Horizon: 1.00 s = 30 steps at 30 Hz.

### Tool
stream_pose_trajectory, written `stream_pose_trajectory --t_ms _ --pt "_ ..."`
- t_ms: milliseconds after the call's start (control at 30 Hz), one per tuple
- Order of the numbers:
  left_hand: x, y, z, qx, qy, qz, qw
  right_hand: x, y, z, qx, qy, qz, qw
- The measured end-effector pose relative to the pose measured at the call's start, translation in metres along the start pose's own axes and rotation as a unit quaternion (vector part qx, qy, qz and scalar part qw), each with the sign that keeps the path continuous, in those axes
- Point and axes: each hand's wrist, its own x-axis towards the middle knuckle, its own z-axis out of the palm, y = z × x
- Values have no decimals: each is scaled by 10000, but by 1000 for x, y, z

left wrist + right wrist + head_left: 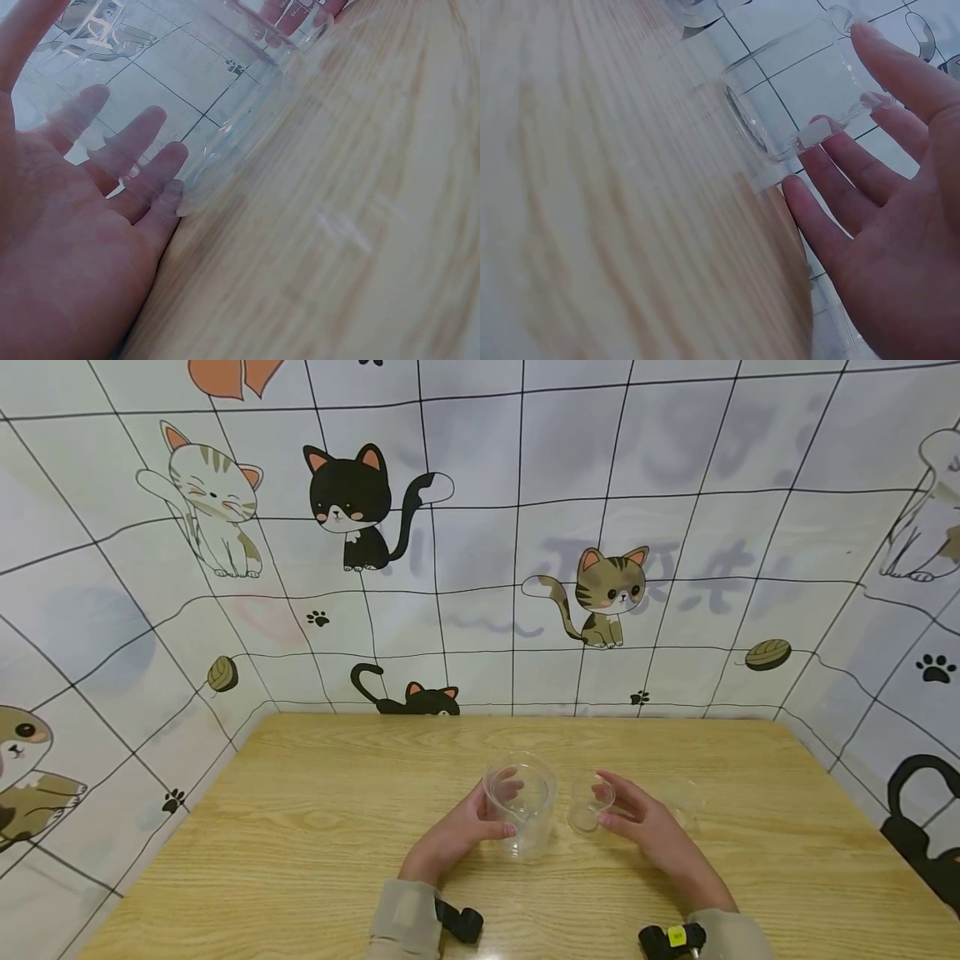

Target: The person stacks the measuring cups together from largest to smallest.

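A large clear beaker (pixel 528 827) stands upright on the wooden table, its wall showing the background through it. My left hand (pixel 465 822) is curved round its left side, thumb in front and fingers behind; in the left wrist view those fingers (pixel 124 146) show through the clear wall. Just to the right is a smaller clear beaker (pixel 587 810). My right hand (pixel 645 818) holds it from the right, thumb and fingers on either side. In the right wrist view, the fingers (pixel 862 169) lie along the small beaker's wall (pixel 802 82), with the thumb near its rim.
Another faint transparent item (pixel 684 797) stands on the table (pixel 337 827) behind my right hand; its kind is hard to tell. A wall covering (pixel 480 552) with cats and grid lines encloses the table's back and sides. Small black devices are strapped to both wrists.
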Motion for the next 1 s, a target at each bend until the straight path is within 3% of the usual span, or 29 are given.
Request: stream_pose_trajectory --t_ms 300,700,867,1000 --pt "0 -1 0 12 -5 99 9999 3 1 4 -17 23 -123 9999" --pt "1 -1 2 48 -1 88 9999 6 -3 14 -472 270 246 9982" --pt "1 1 2 74 46 39 10000 8 -3 16 -546 283 215 9979" --pt "-4 16 4 46 -1 -68 10000 9 -4 18 -559 318 207 9977"
